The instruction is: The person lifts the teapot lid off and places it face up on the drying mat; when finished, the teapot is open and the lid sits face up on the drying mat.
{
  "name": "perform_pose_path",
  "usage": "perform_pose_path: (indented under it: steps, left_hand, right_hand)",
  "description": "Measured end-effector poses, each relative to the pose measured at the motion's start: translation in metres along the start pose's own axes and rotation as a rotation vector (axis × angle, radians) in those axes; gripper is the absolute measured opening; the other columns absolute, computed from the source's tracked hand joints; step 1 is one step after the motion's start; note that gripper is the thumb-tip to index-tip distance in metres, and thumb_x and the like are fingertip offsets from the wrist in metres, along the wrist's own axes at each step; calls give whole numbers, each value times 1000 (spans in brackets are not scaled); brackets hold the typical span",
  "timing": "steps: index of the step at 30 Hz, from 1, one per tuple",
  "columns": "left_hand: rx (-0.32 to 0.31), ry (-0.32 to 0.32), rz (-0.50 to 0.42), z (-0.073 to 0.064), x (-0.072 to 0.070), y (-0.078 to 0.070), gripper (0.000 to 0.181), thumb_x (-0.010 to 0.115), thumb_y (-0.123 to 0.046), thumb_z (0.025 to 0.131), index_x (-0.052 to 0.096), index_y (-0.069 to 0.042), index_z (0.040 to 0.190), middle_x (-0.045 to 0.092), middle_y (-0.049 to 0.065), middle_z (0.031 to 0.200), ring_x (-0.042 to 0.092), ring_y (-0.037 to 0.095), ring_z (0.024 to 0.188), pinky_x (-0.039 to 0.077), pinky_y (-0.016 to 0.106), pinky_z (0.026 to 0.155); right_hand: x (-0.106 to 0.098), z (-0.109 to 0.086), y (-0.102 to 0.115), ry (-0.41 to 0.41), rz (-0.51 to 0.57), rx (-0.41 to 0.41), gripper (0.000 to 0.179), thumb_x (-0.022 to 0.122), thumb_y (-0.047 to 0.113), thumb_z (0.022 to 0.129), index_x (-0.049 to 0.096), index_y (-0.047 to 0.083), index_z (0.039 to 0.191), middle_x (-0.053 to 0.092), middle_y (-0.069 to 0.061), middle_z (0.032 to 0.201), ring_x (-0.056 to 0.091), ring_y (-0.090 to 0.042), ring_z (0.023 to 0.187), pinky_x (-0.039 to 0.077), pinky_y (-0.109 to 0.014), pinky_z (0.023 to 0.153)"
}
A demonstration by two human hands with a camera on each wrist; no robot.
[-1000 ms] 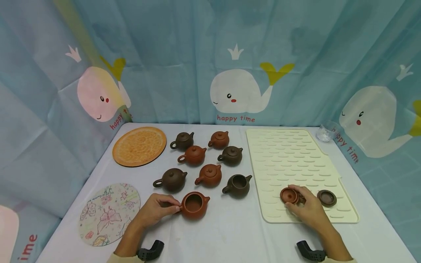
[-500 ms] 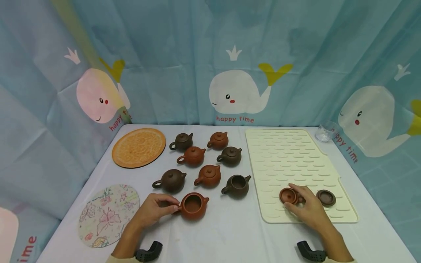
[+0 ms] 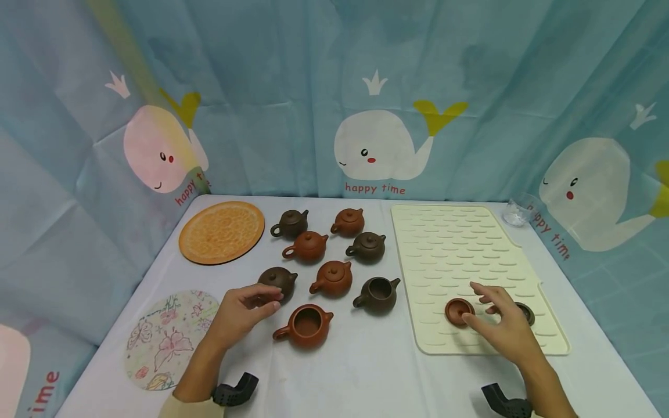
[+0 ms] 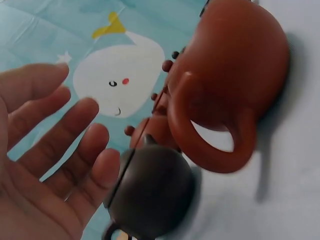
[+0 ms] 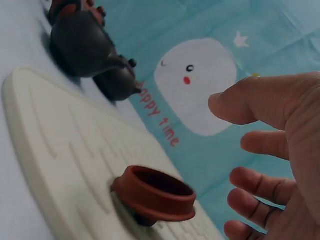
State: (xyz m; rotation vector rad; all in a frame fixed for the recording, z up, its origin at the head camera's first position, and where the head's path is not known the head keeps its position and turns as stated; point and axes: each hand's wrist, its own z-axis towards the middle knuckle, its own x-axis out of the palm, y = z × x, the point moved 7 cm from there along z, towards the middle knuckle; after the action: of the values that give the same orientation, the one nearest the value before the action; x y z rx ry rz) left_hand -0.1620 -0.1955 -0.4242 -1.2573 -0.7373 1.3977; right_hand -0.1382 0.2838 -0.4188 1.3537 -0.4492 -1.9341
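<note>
A reddish-brown teapot (image 3: 309,340) without a lid sits at the front of the group, its handle (image 4: 215,162) facing my left hand (image 3: 236,318). That hand is off the handle, fingers loosely bent and holding nothing, and in the head view it overlaps a dark lidded teapot (image 3: 277,278). On the cream mat (image 3: 439,342), a reddish-brown lid (image 5: 155,200) lies upside down. My right hand (image 3: 506,328) hovers just above and beside this lid, fingers spread, with nothing in them. Partly hidden behind the right hand is a dark lid (image 3: 528,314).
Another lidless teapot, dark (image 3: 380,300), stands left of the mat. Several lidded teapots, including a reddish one (image 3: 334,281), fill the table's middle. At the left lie an orange round mat (image 3: 222,233) and a patterned round mat (image 3: 167,342). A clear cup (image 3: 517,213) stands back right.
My left hand has released the reddish teapot's handle and moved up and slightly left. The right hand has let go of the reddish lid, opened its fingers and drawn a little right.
</note>
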Motion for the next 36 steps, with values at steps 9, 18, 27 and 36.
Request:
perform_pose_path:
  steps: [9,18,27,36]
  left_hand:
    - [-33,-64,6,19,1,-7,29,75,-2,84,69,2,112,69,11,104,64,25,97,51,26,80]
    - [-98,-33,24,40,12,-7,28,75,-6,85,70,-5,112,70,8,101,66,20,94,51,28,82]
    - [-112,7,47,55,24,-8,26,75,-9,85,71,-5,111,69,12,103,66,20,92,52,29,79]
    - [-120,49,96,69,33,-6,26,76,-9,84,72,-7,109,70,8,98,65,19,91,52,35,78]
  right_hand:
    - [-8,24,23,-15,79,-74,69,79,-7,74,53,6,137,52,2,121,48,-13,101,39,-19,78]
    - [-5,51,82,49,171,-225,66,72,-20,71,51,-9,132,52,-12,119,47,-10,102,40,-27,77]
    - [11,81,119,145,283,-295,60,70,-19,74,51,-11,130,55,-17,114,49,-12,101,42,-33,77]
    - [37,102,132,226,275,-272,52,74,-8,79,56,-7,128,59,-11,108,53,-17,96,46,-43,77]
